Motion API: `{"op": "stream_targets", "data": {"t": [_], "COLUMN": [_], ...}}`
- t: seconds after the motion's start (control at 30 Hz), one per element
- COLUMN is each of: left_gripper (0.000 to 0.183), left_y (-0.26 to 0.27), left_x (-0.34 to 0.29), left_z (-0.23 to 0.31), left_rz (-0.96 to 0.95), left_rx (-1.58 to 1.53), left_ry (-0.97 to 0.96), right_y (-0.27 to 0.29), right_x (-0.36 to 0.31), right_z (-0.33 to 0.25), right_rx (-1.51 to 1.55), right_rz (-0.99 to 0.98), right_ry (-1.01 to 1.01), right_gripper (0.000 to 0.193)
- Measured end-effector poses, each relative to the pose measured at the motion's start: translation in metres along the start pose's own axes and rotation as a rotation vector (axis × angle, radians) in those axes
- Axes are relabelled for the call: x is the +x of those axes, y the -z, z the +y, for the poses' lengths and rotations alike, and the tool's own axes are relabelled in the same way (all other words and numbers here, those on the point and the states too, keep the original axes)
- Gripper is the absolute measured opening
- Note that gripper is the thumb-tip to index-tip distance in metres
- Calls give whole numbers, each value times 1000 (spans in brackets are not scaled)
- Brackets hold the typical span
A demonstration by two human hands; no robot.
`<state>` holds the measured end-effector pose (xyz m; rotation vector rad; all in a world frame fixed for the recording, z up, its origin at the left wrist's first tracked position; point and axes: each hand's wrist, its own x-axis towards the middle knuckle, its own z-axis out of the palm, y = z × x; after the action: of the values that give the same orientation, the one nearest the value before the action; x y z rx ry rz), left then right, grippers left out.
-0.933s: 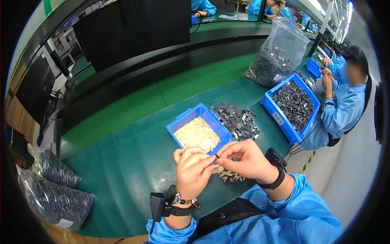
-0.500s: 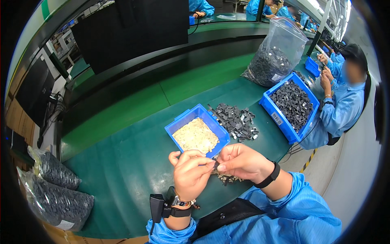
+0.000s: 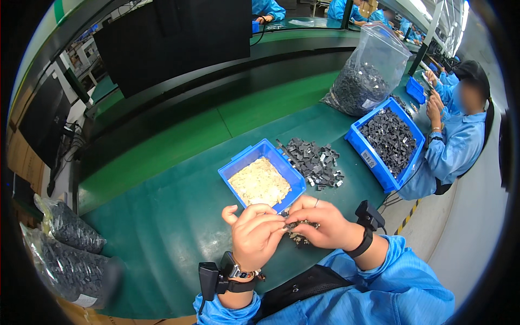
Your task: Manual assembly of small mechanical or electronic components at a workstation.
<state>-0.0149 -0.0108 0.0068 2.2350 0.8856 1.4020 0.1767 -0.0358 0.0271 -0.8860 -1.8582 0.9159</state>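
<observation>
My left hand [image 3: 253, 235] and my right hand [image 3: 327, 225] meet just in front of a blue bin [image 3: 246, 157]. Thumbs and fingertips of both pinch a small dark piece [image 3: 292, 224], mostly covered by the fingers, so its exact kind is unclear. Thin cream-coloured pieces [image 3: 260, 181] fill the bottom of the bin. Behind and right of it lies a heap of small black parts [image 3: 314, 162]. Beneath my hands, partly hidden, are scattered cream and dark bits [image 3: 300, 238] on the green tabletop [image 3: 179, 227].
A larger blue bin [image 3: 374, 169] of black parts stands to the right, with a big clear bag [image 3: 362, 84] behind it. Two filled bags [image 3: 70, 268] lie at the left edge. A green belt [image 3: 189, 141] runs beyond the table. A co-worker [image 3: 460, 127] sits at the right.
My right hand has turned at the wrist, bringing its wrist device into sight, and its fingers have shifted on the piece. My left hand stays nearly in place. The belt's seam has slid slightly right.
</observation>
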Motion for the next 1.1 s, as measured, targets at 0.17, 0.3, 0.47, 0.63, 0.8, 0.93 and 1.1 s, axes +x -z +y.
{"op": "stream_targets", "data": {"t": [0.17,0.3,0.47,0.63,0.8,0.93,1.1], "left_gripper": [15,17,30,31,31,35,36], "left_y": [-1,-4,-2,-6,-8,-4,-6], "left_x": [-3,-4,-4,0,-1,-3,-1], "left_z": [-3,-2,3,3,0,1,-1], "left_rz": [-1,-4,126,123,125,105,93], "left_rx": [24,66,72,30,11,22,41], "left_ry": [-10,-10,108,102,107,103,113], "right_y": [-4,3,49,96,89,81,85], "right_x": [3,1,-4,-16,-25,-20,-15], "right_z": [2,2,15,34,54,58,63], "right_rx": [-299,-175,812,1339,364,-668,-769], "right_rz": [-36,-106,643,892,728,381,276], "right_ry": [86,-32,-12,-102,-555,-459,-485], "right_gripper": [17,12,42,62,39,15,12]}}
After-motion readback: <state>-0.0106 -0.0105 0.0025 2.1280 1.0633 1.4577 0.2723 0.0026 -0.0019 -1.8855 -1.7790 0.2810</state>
